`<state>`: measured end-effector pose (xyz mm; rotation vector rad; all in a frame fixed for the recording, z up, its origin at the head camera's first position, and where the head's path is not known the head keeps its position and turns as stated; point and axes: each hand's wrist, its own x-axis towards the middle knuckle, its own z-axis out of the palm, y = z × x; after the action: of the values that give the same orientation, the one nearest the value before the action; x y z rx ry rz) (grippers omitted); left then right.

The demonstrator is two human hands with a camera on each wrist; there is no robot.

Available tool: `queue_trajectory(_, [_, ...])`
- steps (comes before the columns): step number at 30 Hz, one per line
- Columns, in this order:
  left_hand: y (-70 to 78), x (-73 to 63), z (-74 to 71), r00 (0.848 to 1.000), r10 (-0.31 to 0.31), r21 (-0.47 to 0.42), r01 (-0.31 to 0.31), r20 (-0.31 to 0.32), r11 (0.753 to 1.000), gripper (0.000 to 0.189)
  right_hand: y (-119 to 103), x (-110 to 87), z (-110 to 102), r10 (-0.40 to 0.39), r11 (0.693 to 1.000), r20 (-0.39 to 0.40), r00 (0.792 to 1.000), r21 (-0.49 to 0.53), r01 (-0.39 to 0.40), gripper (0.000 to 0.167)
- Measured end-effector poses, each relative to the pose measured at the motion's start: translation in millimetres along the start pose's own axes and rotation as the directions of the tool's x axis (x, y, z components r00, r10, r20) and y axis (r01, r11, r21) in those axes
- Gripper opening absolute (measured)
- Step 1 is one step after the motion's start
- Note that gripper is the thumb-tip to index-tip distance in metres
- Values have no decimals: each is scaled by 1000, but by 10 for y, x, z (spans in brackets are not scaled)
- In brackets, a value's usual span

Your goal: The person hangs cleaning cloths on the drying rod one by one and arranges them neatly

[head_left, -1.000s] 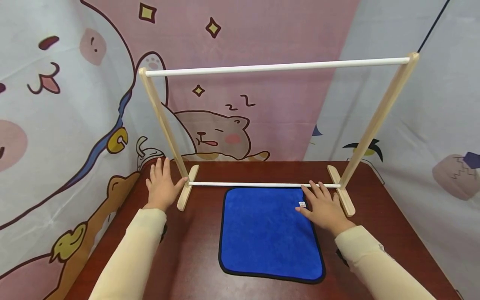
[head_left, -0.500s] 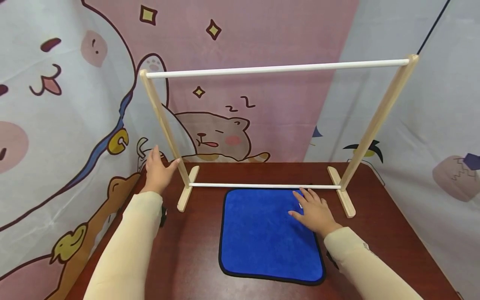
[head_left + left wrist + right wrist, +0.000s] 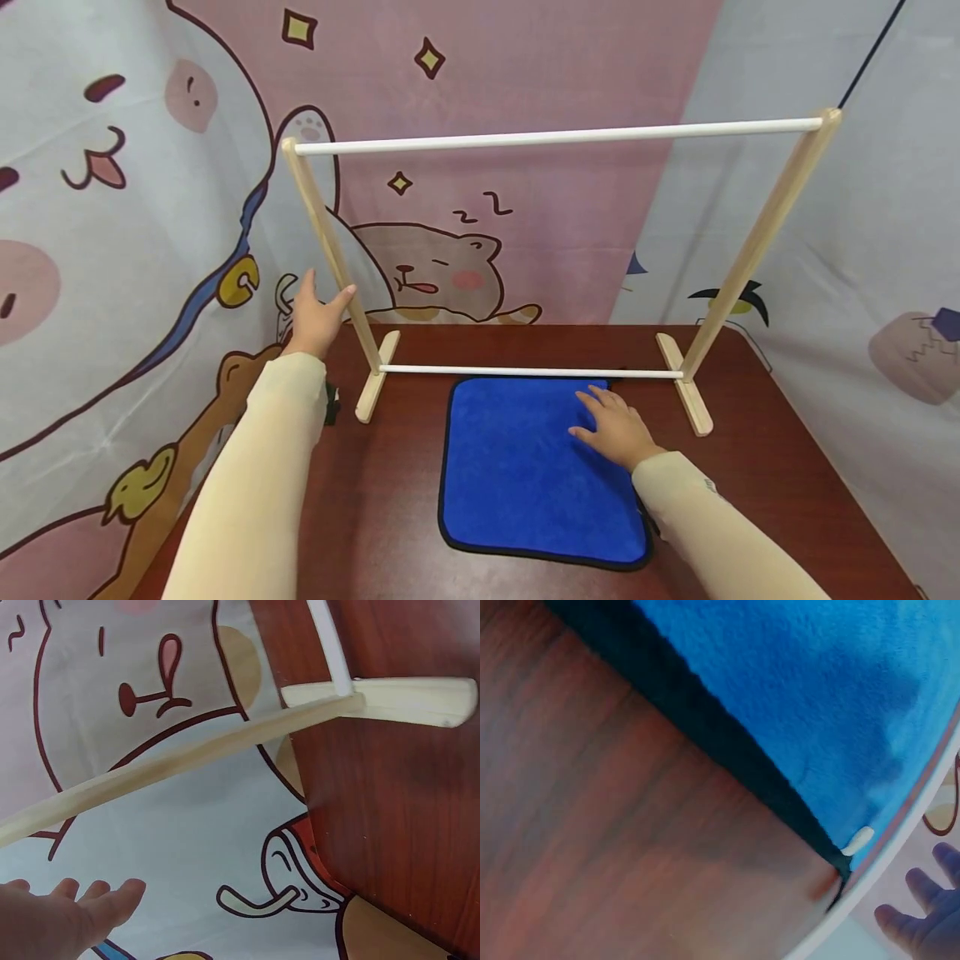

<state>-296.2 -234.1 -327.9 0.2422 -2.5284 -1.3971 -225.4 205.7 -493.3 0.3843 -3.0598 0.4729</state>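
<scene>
A wooden rack with two white rods stands on the table; its upper rod (image 3: 555, 137) spans two wooden posts. My left hand (image 3: 317, 321), fingers extended and thumb apart, is beside the left post (image 3: 330, 242), holding nothing. In the left wrist view, that hand's fingertips (image 3: 133, 891) show below the slanting post (image 3: 172, 766). A blue towel (image 3: 517, 483) with black edging lies flat in front of the lower rod (image 3: 525, 372). Over its upper right part, my right hand (image 3: 617, 427) has its fingers spread. The right wrist view shows the towel's white label (image 3: 859, 840) at the corner.
The table (image 3: 397, 517) is dark reddish-brown wood. Wooden feet, left (image 3: 367, 396) and right (image 3: 696, 404), support the rack. A cartoon-printed cloth backdrop (image 3: 570, 250) rises behind and along both sides.
My left hand has risen from near the rack's left foot to partway up the post. My right hand has shifted left and nearer, from by the lower rod to over the towel.
</scene>
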Motion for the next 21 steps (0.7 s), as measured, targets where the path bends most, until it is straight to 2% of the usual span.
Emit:
queue_trajectory(8, [181,45,5,1000,-13,-117,13,-3,993,85,28,36,138,1,997,35,999,71,-4,65])
queue_trajectory(15, [273,113,-24,998,-32,-187,22,-47,982,82,41,67,287,-3,987,10,1000,162,1,65])
queue_trajectory(21, [374,158,-28,998,-44,-222,33,-44,974,81,106,89,335,14,969,10,1000,247,-16,66])
